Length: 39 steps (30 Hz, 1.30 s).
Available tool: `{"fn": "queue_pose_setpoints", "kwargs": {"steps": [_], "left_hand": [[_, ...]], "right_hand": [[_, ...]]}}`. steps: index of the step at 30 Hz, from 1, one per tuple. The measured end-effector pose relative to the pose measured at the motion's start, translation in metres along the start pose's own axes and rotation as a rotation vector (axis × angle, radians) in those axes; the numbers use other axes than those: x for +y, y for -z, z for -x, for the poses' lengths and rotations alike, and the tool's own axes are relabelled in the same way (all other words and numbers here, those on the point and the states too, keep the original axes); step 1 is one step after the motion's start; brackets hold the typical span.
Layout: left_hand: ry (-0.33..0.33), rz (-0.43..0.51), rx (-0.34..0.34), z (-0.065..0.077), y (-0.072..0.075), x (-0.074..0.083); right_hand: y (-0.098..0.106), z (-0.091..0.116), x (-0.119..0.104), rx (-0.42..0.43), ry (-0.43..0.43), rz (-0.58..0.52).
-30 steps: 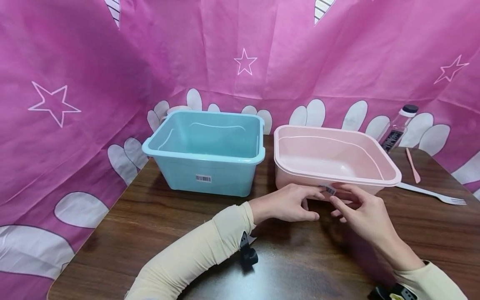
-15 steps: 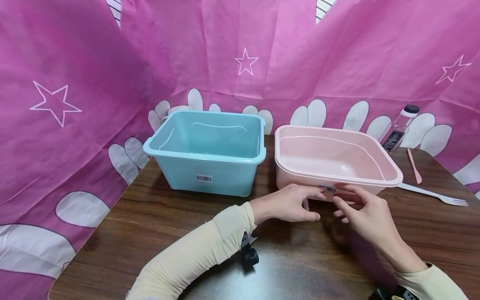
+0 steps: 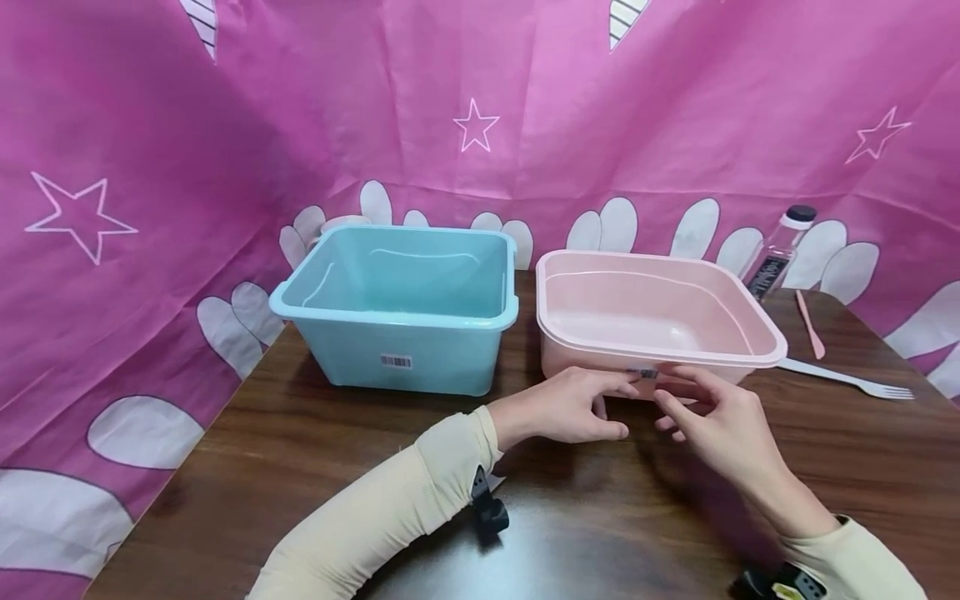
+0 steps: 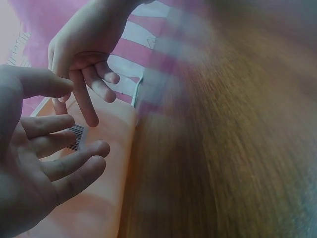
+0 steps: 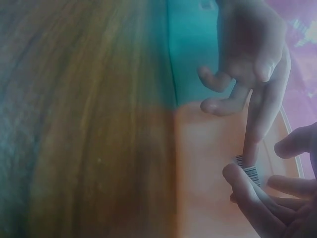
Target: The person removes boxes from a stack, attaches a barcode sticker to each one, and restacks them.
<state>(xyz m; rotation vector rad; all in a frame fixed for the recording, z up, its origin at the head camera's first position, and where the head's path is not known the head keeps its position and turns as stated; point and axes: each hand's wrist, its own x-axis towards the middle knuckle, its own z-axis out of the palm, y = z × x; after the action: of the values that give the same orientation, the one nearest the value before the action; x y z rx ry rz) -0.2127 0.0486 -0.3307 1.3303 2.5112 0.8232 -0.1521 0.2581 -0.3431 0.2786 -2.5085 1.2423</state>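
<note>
A pink plastic basin (image 3: 592, 358) stands right of centre, with a small barcode label (image 5: 251, 174) on its near wall. My left hand (image 3: 566, 407) reaches in from the left, its index fingertip at the label's edge and its thumb held apart. From the right, my right hand (image 3: 723, 425) has its fingers extended against the same wall at the label's other side. Both hands face each other in the left wrist view, where the label (image 4: 77, 137) shows partly behind fingers. Neither hand grips anything. Fingers cover part of the label in the head view.
A blue plastic bin (image 3: 450, 358) with its own barcode label stands to the left. Right of the basin lie a white fork (image 3: 847, 377) and a pink utensil (image 3: 810, 327). A clear bottle with a black cap (image 3: 772, 260) stands behind them on the wooden table (image 3: 300, 450).
The head view has shifted slightly, so everything sits a little further left. The label looked tilted a second ago and appears flatter now. Both hands stay at the basin's wall.
</note>
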Motion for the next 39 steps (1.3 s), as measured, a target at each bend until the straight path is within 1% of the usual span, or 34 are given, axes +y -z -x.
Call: {"fn": "queue_pose_setpoints", "kwargs": {"steps": [6,14,21,24,28,32,35,39], "left_hand": [[-0.005,0.034,0.022,0.003,0.0,-0.004],[-0.025,0.051,0.048,0.005,0.0,-0.004],[-0.044,0.07,0.067,0.007,0.003,-0.006],[-0.035,0.074,0.069,0.01,0.006,-0.005],[-0.012,0.082,0.063,0.019,0.011,-0.003],[0.013,0.112,0.055,0.032,0.021,-0.003],[0.02,0.117,0.06,0.044,0.029,-0.001],[-0.006,0.093,0.078,0.06,0.042,0.004]], "right_hand": [[-0.005,-0.002,-0.001,-0.043,-0.006,-0.01],[-0.005,-0.004,-0.003,-0.052,-0.012,-0.003],[-0.002,-0.008,-0.005,-0.048,0.027,0.027],[0.003,-0.01,-0.01,-0.084,0.047,0.058],[0.014,-0.014,-0.022,-0.193,0.1,0.083],[0.027,-0.015,-0.037,-0.289,0.144,0.105],[0.036,-0.013,-0.047,-0.314,0.172,0.125],[0.046,-0.007,-0.058,-0.297,0.225,0.145]]}}
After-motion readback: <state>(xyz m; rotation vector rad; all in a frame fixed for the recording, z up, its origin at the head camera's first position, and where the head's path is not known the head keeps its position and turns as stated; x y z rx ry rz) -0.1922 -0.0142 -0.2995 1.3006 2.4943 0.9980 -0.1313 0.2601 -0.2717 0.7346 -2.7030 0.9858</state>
